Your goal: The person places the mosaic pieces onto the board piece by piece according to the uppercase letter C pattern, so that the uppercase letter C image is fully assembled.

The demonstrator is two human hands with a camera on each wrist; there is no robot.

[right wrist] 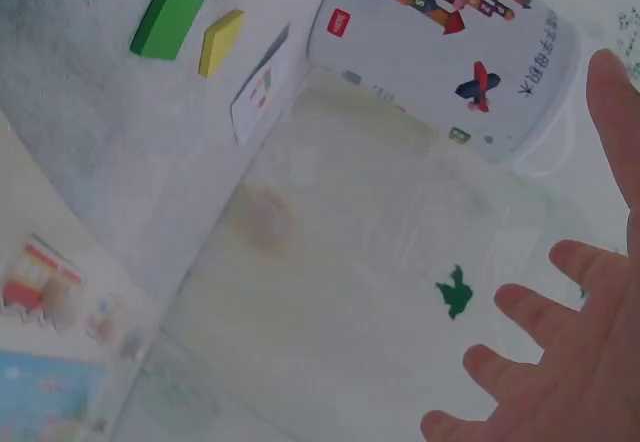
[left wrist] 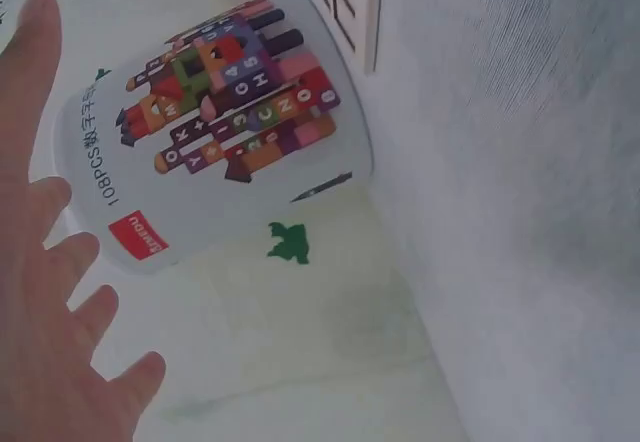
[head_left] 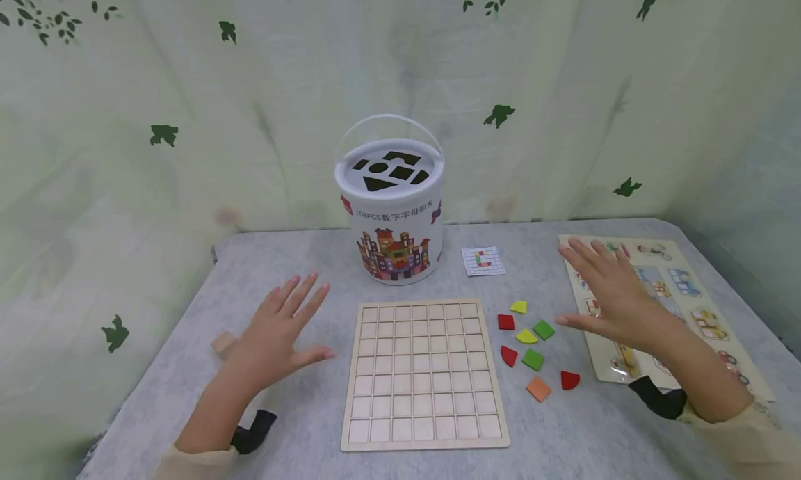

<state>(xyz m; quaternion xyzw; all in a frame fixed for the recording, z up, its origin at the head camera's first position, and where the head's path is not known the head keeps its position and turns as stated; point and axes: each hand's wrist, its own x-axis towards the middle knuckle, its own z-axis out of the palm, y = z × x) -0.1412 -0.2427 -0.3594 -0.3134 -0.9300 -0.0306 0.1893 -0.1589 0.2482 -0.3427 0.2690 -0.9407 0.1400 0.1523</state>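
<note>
Sleeves: beige cuffs [head_left: 732, 438] at the lower edge of the head view, each wrist with a black band [head_left: 253, 431].
Left hand: the left hand [head_left: 272, 341] is released, fingers spread and thumb out, held up over the table [head_left: 300, 424] to the left of the grid board.
Wooden block: a pale block [head_left: 224, 344], partly hidden behind the left hand.
Right hand: the right hand [head_left: 616, 302] is released too, fingers and thumb spread, raised in front of the puzzle board in the head view.
Grid board: a square wooden grid board [head_left: 413, 365] lies flat between the hands, nearest the left.
Coloured pieces: scattered just right of the grid board; an orange square [head_left: 538, 389] nearest, then red quarter-rounds [head_left: 569, 380], green squares [head_left: 533, 359], yellow pieces [head_left: 526, 336] and a red square [head_left: 505, 321].
Puzzle board: a pale puzzle board [head_left: 694, 301] with vehicle pictures, along the table's right side.
Card: a small gridded card [head_left: 483, 261] with a coloured figure, beyond the pieces.
Bucket: a white bucket [head_left: 394, 222] upright behind the grid board, cut-out shapes in its lid [head_left: 391, 146], handle [head_left: 389, 116] raised.
Backdrop: pale cloth [head_left: 300, 83] printed with green birds and leaves.
</note>
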